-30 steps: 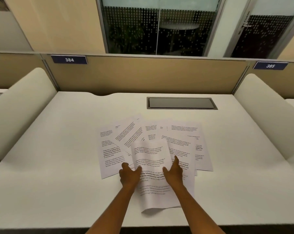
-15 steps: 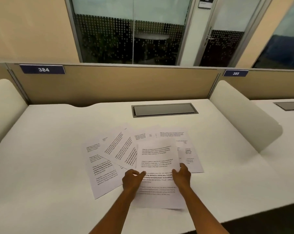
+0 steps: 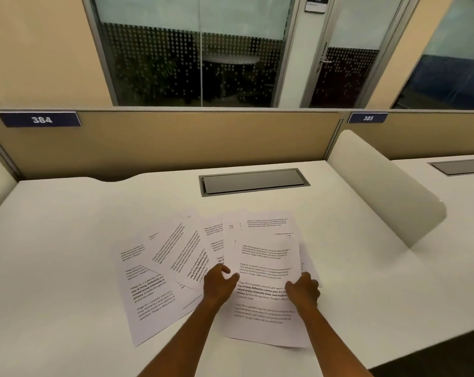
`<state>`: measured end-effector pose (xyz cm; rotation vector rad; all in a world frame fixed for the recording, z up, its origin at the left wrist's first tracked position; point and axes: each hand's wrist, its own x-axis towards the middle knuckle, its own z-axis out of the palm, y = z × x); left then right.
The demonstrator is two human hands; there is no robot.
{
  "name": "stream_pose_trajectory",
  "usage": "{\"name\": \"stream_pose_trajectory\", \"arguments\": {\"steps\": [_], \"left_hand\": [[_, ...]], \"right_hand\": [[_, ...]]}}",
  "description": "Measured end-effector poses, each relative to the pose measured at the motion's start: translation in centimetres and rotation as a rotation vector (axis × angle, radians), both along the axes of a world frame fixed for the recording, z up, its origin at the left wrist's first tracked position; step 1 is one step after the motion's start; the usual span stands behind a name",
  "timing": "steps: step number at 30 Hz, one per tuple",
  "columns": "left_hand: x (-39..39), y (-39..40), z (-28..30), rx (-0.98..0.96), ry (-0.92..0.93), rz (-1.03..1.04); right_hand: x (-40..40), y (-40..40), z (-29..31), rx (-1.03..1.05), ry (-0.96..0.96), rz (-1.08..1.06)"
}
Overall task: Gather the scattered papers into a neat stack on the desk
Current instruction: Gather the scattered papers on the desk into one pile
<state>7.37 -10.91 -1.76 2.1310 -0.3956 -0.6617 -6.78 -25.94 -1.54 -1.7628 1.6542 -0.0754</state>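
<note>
Several printed white sheets lie on the white desk [image 3: 67, 240]. A top sheet [image 3: 265, 265] covers a partly squared bunch of sheets [image 3: 268, 224] in front of me. My left hand [image 3: 219, 284] pinches the bunch's left edge with the thumb on top. At the right edge, my right hand [image 3: 302, 291] grips with curled fingers. More sheets fan out to the left: a slanted one [image 3: 176, 248] and the outermost one [image 3: 148, 303], both flat on the desk and apart from the bunch.
A grey cable hatch [image 3: 253, 181] is set into the desk behind the papers. A tan partition [image 3: 176, 140] with the label 384 closes the back. A white curved divider [image 3: 380, 186] bounds the right side; the desk's front edge [image 3: 393, 349] runs close to my right arm.
The sheets on the right have been drawn in under the top sheet, which now sits further right and squarer. Both hands have moved out to its side edges. My view has turned right.
</note>
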Motion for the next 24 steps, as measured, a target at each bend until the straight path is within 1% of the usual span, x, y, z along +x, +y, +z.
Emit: {"name": "stream_pose_trajectory", "arguments": {"steps": [5,10,15,20,24], "left_hand": [[0.1,-2.0,-0.3,0.111,-0.039,0.018],[0.5,-2.8,-0.6,0.149,0.039,0.121],[0.6,-3.0,-0.8,0.041,0.165,0.213],[0.1,-4.4,-0.4,-0.079,0.218,0.198],[0.0,-6.2,0.3,-0.114,0.23,0.152]], "right_hand": [[0.9,-0.5,-0.4,0.048,-0.033,-0.021],[0.9,-1.2,-0.5,0.076,-0.077,-0.035],[0.5,-1.9,-1.0,0.072,-0.206,-0.041],[0.7,-2.5,-1.0,0.077,-0.335,-0.064],[1.1,-4.3,-0.3,0.056,-0.382,-0.073]]}}
